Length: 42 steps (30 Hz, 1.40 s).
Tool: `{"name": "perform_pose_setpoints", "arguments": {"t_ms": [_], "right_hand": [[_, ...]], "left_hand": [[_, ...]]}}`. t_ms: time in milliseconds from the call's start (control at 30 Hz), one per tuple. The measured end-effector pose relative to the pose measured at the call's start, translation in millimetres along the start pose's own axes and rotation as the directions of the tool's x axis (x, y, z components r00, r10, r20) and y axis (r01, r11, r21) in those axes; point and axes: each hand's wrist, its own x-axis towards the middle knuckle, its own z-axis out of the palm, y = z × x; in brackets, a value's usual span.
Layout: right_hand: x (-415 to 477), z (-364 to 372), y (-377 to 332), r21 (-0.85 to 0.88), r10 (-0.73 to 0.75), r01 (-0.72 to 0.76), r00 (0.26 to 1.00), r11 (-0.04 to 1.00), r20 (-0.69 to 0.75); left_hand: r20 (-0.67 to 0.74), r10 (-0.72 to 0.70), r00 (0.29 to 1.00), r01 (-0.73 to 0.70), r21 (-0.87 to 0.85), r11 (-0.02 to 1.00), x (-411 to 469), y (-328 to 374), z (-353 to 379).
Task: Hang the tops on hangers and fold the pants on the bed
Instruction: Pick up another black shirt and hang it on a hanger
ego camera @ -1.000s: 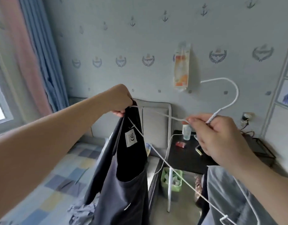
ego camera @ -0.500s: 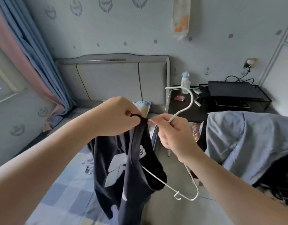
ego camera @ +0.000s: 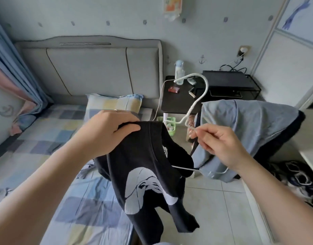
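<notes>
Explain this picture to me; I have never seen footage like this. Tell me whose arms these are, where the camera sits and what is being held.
There is no machine here. A person wears a wide-angle camera on the head, so you look down along their own two arms. The left hand grips the shoulder of a black top with a white print. The right hand pinches a white hanger, one end of which is tucked inside the top. On the left is a bed with a checked sheet and a pillow. Behind stands a black side table with a bottle on it. A blue-grey garment is draped on the right.
</notes>
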Motion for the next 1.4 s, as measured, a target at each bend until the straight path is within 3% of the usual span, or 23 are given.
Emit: {"name": "perform_pose_setpoints", "arguments": {"t_ms": [300,400,467,533,600,667,767,933,1133,1300,1400], "right_hand": [[-26.8,2.8,24.3,-0.203,-0.028,0.030,0.999,0.979,0.015],[-37.4,4.5,37.2,-0.314,-0.089,0.061,0.993,0.948,-0.078],[-47.7,9.5,46.1,-0.462,-0.229,0.117,0.954,0.879,-0.194],[-60.0,13.9,54.3,-0.495,-0.300,0.131,0.912,0.859,-0.279],[-70.3,19.3,60.6,-0.425,-0.209,0.083,0.943,0.902,-0.260],[-74.3,28.1,64.0,-0.339,0.011,-0.062,0.989,0.939,-0.150],[-67.4,40.1,69.6,-0.270,0.267,-0.258,0.964,0.928,-0.004],[-56.2,49.6,80.1,-0.314,0.262,-0.262,0.964,0.913,-0.043],[-67.2,51.3,85.0,-0.263,0.158,-0.157,0.987,0.952,-0.020],[-77.2,46.1,113.9,-0.390,0.334,-0.261,0.933,0.883,0.132],[-87.1,30.3,143.5,-0.553,0.429,-0.303,0.897,0.776,0.110]], "left_hand": [[0.028,0.071,0.997,-0.068,-0.121,0.990,-7.2,34.3,67.1],[0.000,-0.048,0.999,0.047,-0.155,0.987,-14.3,36.5,85.8],[-0.047,-0.126,0.991,0.115,-0.184,0.976,-19.6,38.3,96.2],[-0.087,-0.187,0.979,0.162,-0.241,0.957,-24.6,40.8,102.3],[-0.098,-0.279,0.955,0.238,-0.307,0.922,-29.9,43.3,105.2],[-0.093,-0.352,0.931,0.298,-0.360,0.884,-34.1,45.5,107.3],[-0.088,-0.413,0.906,0.339,-0.434,0.835,-36.1,49.4,109.1],[-0.078,-0.443,0.893,0.359,-0.467,0.808,-37.3,48.5,112.8],[-0.091,-0.454,0.886,0.362,-0.476,0.802,-36.8,45.4,111.6],[-0.067,-0.462,0.885,0.377,-0.482,0.791,-35.3,44.6,115.5],[-0.054,-0.478,0.877,0.400,-0.471,0.786,-38.4,38.9,110.9]]}}
